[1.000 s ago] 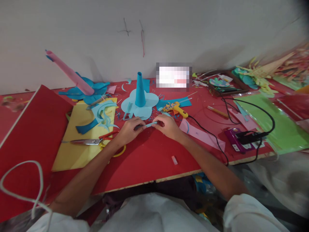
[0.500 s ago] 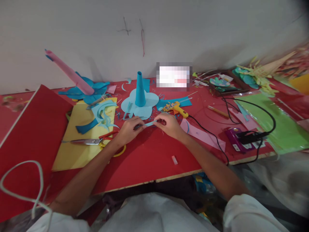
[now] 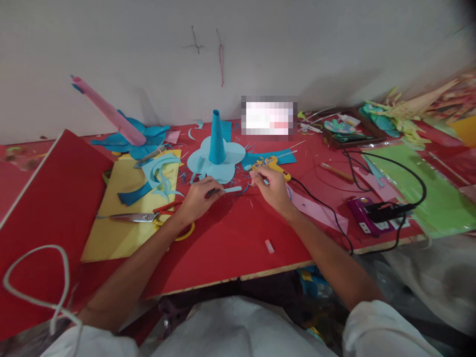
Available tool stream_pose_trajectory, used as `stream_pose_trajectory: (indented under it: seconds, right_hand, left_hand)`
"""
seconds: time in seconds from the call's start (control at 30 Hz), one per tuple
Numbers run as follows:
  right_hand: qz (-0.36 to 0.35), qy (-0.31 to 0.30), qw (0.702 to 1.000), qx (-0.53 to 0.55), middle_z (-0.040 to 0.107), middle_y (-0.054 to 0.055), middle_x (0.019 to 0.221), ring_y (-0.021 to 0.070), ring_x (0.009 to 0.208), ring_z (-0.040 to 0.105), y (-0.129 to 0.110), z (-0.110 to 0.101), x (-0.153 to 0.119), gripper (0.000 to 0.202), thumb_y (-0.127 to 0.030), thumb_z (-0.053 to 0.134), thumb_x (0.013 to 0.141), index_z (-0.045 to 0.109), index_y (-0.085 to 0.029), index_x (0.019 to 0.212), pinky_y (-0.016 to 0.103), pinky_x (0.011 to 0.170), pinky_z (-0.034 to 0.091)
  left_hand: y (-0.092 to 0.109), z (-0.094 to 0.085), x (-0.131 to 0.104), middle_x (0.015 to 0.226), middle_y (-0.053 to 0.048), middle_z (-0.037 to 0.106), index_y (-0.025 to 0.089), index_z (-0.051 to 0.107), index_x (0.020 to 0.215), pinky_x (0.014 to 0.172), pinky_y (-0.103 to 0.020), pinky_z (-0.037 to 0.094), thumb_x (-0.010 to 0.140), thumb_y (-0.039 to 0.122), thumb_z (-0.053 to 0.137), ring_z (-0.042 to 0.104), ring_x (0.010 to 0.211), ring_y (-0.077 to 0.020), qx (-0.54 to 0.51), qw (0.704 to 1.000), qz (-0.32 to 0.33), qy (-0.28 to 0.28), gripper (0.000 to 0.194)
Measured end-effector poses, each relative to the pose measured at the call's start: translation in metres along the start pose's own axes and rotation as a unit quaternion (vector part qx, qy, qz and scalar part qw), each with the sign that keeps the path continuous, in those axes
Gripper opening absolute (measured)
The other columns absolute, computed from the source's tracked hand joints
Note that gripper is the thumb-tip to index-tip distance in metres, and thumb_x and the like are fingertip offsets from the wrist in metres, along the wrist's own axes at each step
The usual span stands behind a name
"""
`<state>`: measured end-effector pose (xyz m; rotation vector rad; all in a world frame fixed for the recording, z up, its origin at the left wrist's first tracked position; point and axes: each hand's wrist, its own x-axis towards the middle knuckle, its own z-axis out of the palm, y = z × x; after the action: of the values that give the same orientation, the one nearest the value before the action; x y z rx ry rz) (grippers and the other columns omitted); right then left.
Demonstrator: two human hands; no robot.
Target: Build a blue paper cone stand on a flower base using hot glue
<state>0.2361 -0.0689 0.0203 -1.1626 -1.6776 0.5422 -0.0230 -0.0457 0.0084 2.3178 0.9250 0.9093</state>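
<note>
My left hand (image 3: 203,199) pinches one end of a light blue paper strip (image 3: 232,189), whose free end points right. Something dark, perhaps a blade, shows between its fingers, too small to name. My right hand (image 3: 273,189) is off the strip, fingers curled together in front of the yellow glue gun (image 3: 279,168); what it holds, if anything, is hidden. Beyond the hands, a blue paper cone (image 3: 216,141) stands upright on a light blue flower-shaped paper (image 3: 235,151). Scissors (image 3: 137,217) with red and yellow handles lie beside my left forearm.
A pink paper tube (image 3: 107,111) leans from blue paper petals at the back left. Yellow sheets (image 3: 107,238) carry paper offcuts. On the right are a pink strip (image 3: 320,210), a purple power box (image 3: 366,218) with black cables, and a green sheet (image 3: 427,193). A glue stick piece (image 3: 269,246) lies near the front edge.
My right hand has let go of the paper strip and moved right, toward the glue gun. My left hand keeps hold of the strip in about the same place.
</note>
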Motion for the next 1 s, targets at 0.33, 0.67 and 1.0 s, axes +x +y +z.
stream_pose_trajectory:
  seconds: [0.33,0.67,1.0]
  right_hand:
    - [0.0,0.045,0.999,0.011,0.07,0.005,0.085,0.0206,0.082,0.064,0.004,-0.001,0.002,0.039,-0.058,0.055,0.102,0.063,-0.024,0.086,0.035,0.078,0.051]
    - [0.019,-0.004,0.998,0.059,0.073,0.007,0.101,0.021,0.092,0.068,0.003,-0.001,0.002,0.037,-0.06,0.064,0.097,0.069,-0.024,0.104,0.034,0.08,0.052]
    - [-0.007,-0.109,0.994,0.011,0.077,0.007,0.093,0.0236,0.09,0.068,0.006,0.019,-0.005,0.041,-0.064,0.068,0.093,0.074,-0.024,0.09,0.037,0.085,0.05]
  left_hand:
    - [0.0,-0.001,0.0,0.09,-0.006,0.069,0.018,0.071,0.093,0.077,-0.03,0.051,0.101,0.034,0.062,0.063,0.082,-0.0172,0.006,1.0,-0.022,-0.003,0.02]
    - [0.0,-0.001,-0.001,0.089,-0.005,0.068,0.018,0.071,0.092,0.075,-0.029,0.049,0.101,0.032,0.063,0.062,0.08,-0.0166,0.004,1.0,-0.014,0.014,0.019]
    - [0.002,-0.001,0.0,0.089,-0.006,0.069,0.018,0.071,0.092,0.076,-0.03,0.05,0.101,0.038,0.062,0.063,0.081,-0.0176,0.008,1.0,-0.022,0.003,0.023]
